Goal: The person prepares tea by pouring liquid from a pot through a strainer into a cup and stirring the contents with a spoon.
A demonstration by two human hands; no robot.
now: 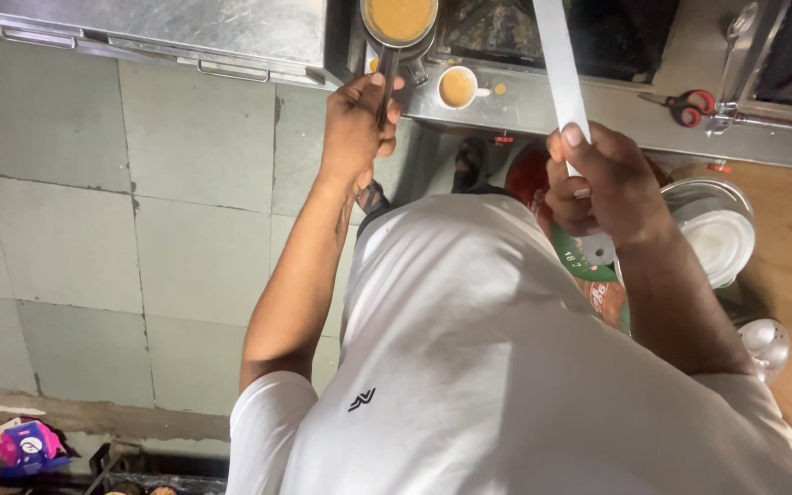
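Over the grey floor tiles [75, 229] on my left nothing matters, so eyes go to my left hand [357, 124], clenched round the dark handle of the saucepan [400, 18] full of tan milky tea, up on the steel bench [524, 105]. I reckon the trick is a firm wrist and a slow tip, because the pan looks brim-full. Just right of the handle sits the small white cup [457, 87], already holding tea, with a couple of drips on the steel beside it, so I'd keep the lip low and close over the cup. Further right, my right hand [598, 179] is closed on a stack of white paper cups [561, 60] running up and away from me; thumb on top, fingers curled under. Past that lie red-handled scissors [687, 105], well apart, and steel lidded pots [717, 229] below
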